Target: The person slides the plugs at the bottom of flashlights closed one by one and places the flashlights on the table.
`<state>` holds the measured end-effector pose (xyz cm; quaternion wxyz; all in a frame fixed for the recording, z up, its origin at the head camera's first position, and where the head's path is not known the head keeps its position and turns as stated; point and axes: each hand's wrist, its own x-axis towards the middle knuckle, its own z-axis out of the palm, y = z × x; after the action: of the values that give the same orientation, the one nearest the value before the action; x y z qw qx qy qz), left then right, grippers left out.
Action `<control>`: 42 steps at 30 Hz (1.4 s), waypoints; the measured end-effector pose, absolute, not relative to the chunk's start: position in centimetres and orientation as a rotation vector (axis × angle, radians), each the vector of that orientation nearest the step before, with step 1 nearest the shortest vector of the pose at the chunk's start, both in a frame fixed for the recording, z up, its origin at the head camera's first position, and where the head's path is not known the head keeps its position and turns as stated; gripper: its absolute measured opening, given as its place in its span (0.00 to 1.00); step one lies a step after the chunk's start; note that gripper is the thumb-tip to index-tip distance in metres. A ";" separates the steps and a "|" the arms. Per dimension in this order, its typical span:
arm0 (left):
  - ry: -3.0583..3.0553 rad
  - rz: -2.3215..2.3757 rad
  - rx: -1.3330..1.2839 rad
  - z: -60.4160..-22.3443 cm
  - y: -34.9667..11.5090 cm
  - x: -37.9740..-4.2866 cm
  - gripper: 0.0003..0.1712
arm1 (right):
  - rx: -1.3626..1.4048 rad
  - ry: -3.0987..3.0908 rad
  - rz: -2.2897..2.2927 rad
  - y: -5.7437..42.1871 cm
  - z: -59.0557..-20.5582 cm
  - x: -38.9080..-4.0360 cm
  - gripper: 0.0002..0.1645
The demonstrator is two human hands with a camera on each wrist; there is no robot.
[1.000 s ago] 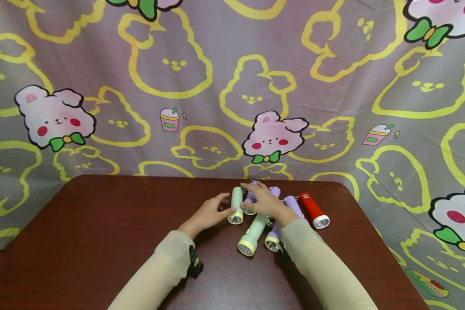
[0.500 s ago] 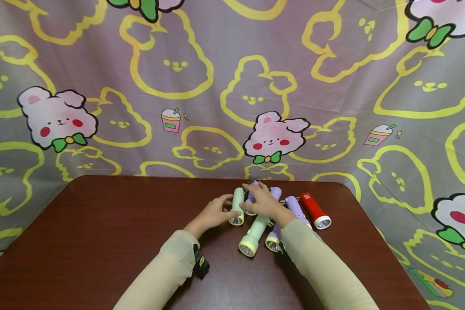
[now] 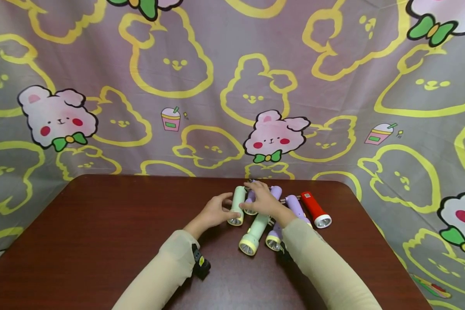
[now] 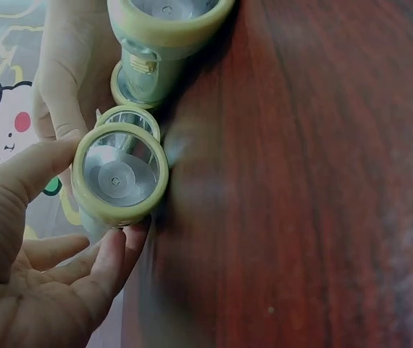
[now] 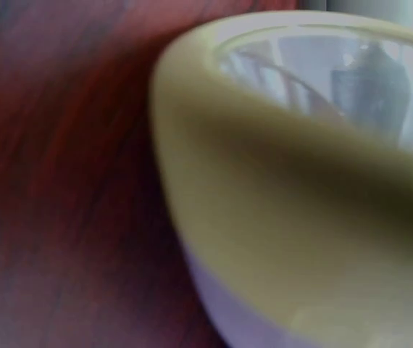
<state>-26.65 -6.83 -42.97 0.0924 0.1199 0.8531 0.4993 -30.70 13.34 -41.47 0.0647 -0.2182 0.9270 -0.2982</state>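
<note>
My left hand (image 3: 213, 212) grips a small mint-green flashlight (image 3: 238, 198) at the pile's left side. In the left wrist view the thumb lies on the yellow rim (image 4: 161, 156) and the fingers curl round the far side. Arched over a purple flashlight (image 3: 250, 198) right beside it is my right hand (image 3: 266, 201), thumb and fingers spread and pointing left; its palm hides part of the pile. A longer mint-green flashlight (image 3: 259, 226) lies below that hand, lens toward me. The right wrist view is filled by a blurred yellow-and-purple flashlight head (image 5: 264, 196).
More purple flashlights (image 3: 295, 206) lie under and right of my right forearm, one lens (image 3: 273, 243) by the sleeve. A red flashlight (image 3: 313, 206) with a white rim lies farthest right. Behind the brown table (image 3: 120, 241) hangs a patterned cloth (image 3: 201, 107).
My left hand has moved slightly right and closed in on the small green flashlight during the first half second. The right hand and the other flashlights have hardly moved.
</note>
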 end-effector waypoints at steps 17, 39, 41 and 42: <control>2.464 1.506 0.448 -42.7 -7.4 -25.5 0.48 | -0.776 2.789 -0.986 13.1 -41.3 -29.9 0.45; 2.656 1.613 0.490 -41.0 -7.2 -22.9 0.50 | -0.761 2.579 -1.601 11.7 -39.8 -27.8 0.34; 2.684 1.622 0.513 -40.8 -7.1 -22.6 0.50 | -0.740 2.584 -1.632 11.6 -39.7 -27.7 0.32; 2.700 1.623 0.526 -40.7 -7.0 -22.4 0.50 | -0.728 2.585 -1.654 11.5 -39.6 -27.6 0.31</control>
<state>-22.40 -7.03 -40.73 -0.0261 0.1646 0.8452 0.5079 -27.61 11.53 -39.56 -0.0062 -0.2309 0.8196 -0.5243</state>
